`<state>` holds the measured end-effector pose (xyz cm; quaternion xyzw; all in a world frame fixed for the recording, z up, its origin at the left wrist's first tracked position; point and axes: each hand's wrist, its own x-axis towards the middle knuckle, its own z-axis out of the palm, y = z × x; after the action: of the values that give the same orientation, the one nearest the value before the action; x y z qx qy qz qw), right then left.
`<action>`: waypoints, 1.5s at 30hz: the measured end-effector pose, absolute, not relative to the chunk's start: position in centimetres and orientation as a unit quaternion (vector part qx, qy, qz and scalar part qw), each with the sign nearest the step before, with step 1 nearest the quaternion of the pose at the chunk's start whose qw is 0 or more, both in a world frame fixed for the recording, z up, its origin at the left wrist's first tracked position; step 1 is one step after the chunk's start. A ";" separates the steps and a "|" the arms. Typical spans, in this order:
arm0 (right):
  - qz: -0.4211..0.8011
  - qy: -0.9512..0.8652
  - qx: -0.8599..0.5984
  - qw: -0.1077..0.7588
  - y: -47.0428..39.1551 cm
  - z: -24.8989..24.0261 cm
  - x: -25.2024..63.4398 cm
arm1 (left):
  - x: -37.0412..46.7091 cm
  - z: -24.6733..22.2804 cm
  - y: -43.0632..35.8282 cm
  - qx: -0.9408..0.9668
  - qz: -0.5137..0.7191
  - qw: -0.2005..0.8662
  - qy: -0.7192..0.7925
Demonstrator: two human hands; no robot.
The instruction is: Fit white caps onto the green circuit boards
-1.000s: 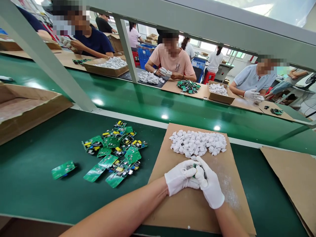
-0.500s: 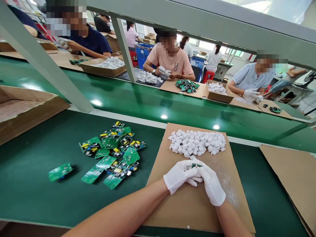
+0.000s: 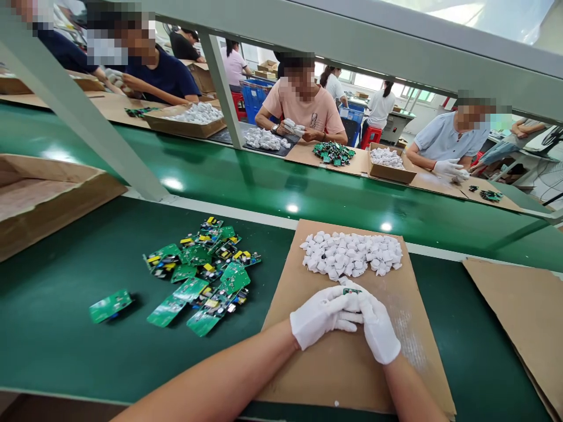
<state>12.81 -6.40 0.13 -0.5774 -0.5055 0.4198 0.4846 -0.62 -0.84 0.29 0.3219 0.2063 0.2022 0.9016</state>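
White gloves cover both of my hands, which meet over a cardboard sheet (image 3: 316,369). Between their fingertips is a small green circuit board (image 3: 351,291), mostly hidden by the gloves. My left hand (image 3: 323,313) grips it from the left with fingers bent. My right hand (image 3: 376,322) closes on it from the right. Just beyond the fingers lies a heap of small white pieces (image 3: 352,253) on the cardboard. Left of the sheet, a loose pile of green circuit boards (image 3: 211,269) with yellow and black components rests on the dark green bench, and one circuit board (image 3: 111,305) lies apart.
An open cardboard box (image 3: 57,205) stands at the left, and more cardboard (image 3: 519,328) lies at the right. A slanted metal post (image 3: 101,111) and an overhead beam (image 3: 352,41) frame the bench. Across the green strip (image 3: 246,181), several gloved co-workers sit with boxes and boards.
My fingers have shifted slightly around the circuit board, and my left fingers look straighter below it. The board's visible edge has turned a little. The piles stay as they were.
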 end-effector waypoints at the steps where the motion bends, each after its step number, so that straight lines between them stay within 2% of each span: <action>1: 0.414 -0.515 -0.574 0.483 -6.4 0.0 12.8 | -0.6 0.4 -0.8 0.308 0.207 0.907 0.198; 7: 0.321 -0.567 -0.637 0.411 -6.5 -0.4 12.6 | -0.4 0.5 -0.8 0.312 0.230 0.906 0.171; 9: 0.330 -0.577 -0.631 0.401 -6.5 -0.3 12.8 | -0.4 0.4 -0.7 0.319 0.222 0.900 0.195; 15: 0.446 -0.519 -0.556 0.471 -6.5 -0.1 13.8 | -0.6 0.4 -0.7 0.316 0.209 0.903 0.205; 26: 0.436 -0.486 -0.581 0.486 -6.3 -0.2 13.4 | -0.7 0.6 -0.7 0.344 0.203 0.894 0.202; 45: 0.351 -0.600 -0.564 0.445 -6.3 0.4 13.1 | -0.9 1.2 -1.0 0.399 0.224 0.873 0.167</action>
<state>13.11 -6.30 0.41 -0.5644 -0.6003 0.3511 0.4448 -0.93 -1.04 1.18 0.3992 0.1668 0.2239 0.8733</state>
